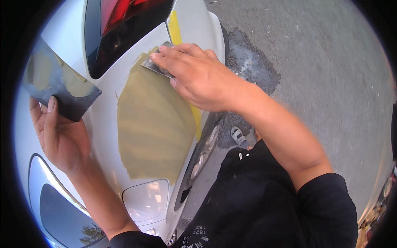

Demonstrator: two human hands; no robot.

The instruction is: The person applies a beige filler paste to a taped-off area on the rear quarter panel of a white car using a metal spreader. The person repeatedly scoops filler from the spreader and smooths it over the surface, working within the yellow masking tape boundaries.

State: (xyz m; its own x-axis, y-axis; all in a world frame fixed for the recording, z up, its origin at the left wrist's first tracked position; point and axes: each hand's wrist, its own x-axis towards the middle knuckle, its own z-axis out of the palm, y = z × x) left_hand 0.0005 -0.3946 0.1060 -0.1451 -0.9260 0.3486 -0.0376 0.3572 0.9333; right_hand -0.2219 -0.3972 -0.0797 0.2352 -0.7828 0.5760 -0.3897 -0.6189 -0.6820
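Observation:
My left hand point(62, 136) grips a dark flat mixing board point(70, 89) by its lower edge, thumb on top, at the left. Smears of yellowish-green body filler point(76, 84) lie on the board. In my right hand point(198, 72) is a thin metal filler spreader point(156, 65), the fingers pressed flat along it. Its blade touches the upper end of a broad patch of filler point(155, 128) on the white car's body panel point(108, 107). Yellow masking tape point(175, 29) runs down the panel edge beside the patch, partly hidden behind my right hand.
A red tail light point(124, 14) sits above the patch, and a closed fuel flap point(147, 199) lies below it. The car's rear window point(68, 215) is at the lower left. Grey pavement point(322, 62) with a wet-looking stain point(250, 58) stretches to the right. A sandalled foot point(239, 136) stands near the bumper.

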